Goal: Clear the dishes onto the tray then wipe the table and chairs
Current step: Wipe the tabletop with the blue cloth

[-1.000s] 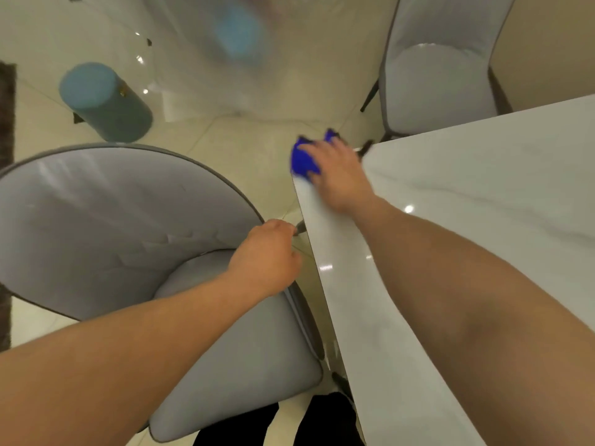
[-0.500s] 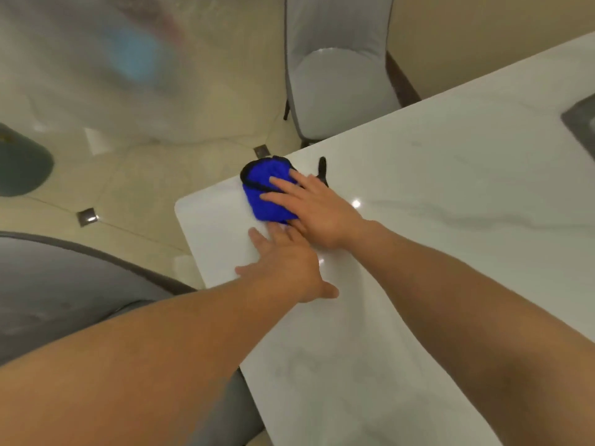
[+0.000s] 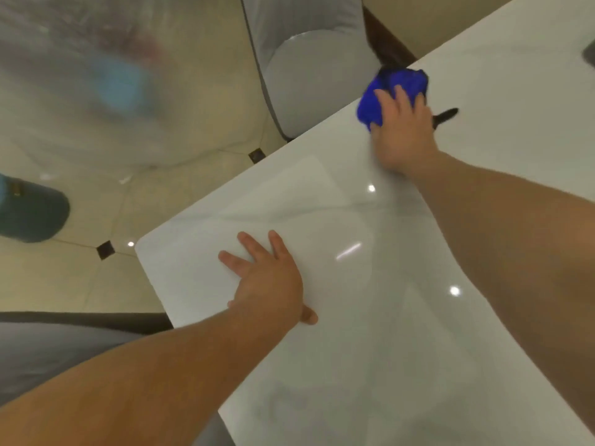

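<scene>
A glossy white marble table [image 3: 370, 284] fills the right and lower part of the view. My right hand [image 3: 402, 130] presses a bunched blue cloth [image 3: 391, 91] flat against the table's far edge, fingers straight on top of it. My left hand [image 3: 270, 281] rests palm down with spread fingers near the table's left corner. A grey upholstered chair [image 3: 309, 66] stands just beyond the far edge, close to the cloth. Another grey chair [image 3: 58, 352] shows at the lower left under my left arm.
A dark object [image 3: 590, 54] sits at the table's right border, cut off by the frame. A teal round stool [image 3: 29, 210] stands on the tiled floor at the left. A blurred translucent shape with a blue patch [image 3: 119, 85] fills the upper left.
My right hand slid the blue cloth along the far edge away from the corner, toward the far chair. My left hand came off the near chair and now lies flat on the table.
</scene>
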A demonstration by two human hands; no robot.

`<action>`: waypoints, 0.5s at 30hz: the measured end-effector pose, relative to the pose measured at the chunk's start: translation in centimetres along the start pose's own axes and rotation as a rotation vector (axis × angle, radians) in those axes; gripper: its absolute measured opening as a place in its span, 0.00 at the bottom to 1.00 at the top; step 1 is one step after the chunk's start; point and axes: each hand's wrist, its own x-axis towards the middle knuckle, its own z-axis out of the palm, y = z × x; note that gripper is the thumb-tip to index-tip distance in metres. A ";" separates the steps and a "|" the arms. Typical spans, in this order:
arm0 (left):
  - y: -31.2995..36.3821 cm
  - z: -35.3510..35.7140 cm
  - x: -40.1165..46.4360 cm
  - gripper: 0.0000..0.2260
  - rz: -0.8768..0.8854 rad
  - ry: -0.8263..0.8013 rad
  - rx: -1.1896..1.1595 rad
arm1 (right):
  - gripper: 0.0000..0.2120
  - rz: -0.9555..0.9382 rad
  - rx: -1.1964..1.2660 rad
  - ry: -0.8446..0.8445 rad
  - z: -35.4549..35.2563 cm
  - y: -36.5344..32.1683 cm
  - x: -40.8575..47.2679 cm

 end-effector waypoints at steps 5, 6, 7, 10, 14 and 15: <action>0.3 -0.4 -0.3 0.71 -0.025 0.018 0.036 | 0.29 -0.521 0.002 -0.170 2.6 -11.9 -7.3; 0.4 -0.4 -0.5 0.71 -0.026 0.023 0.035 | 0.29 -0.536 0.018 -0.176 2.9 -12.5 -8.2; 0.5 -0.4 -0.6 0.70 -0.025 0.029 0.030 | 0.29 -0.537 0.038 -0.161 2.8 -12.2 -8.7; 0.3 -0.6 -0.8 0.70 -0.018 0.058 -0.001 | 0.29 -0.425 0.062 -0.096 2.1 -7.2 -8.1; 0.3 -0.4 -1.1 0.71 -0.003 0.105 0.038 | 0.30 -0.008 0.018 0.002 0.4 5.6 -8.2; 0.2 -0.3 -1.2 0.71 0.001 0.119 0.043 | 0.30 0.087 0.024 -0.006 -0.1 8.4 -8.9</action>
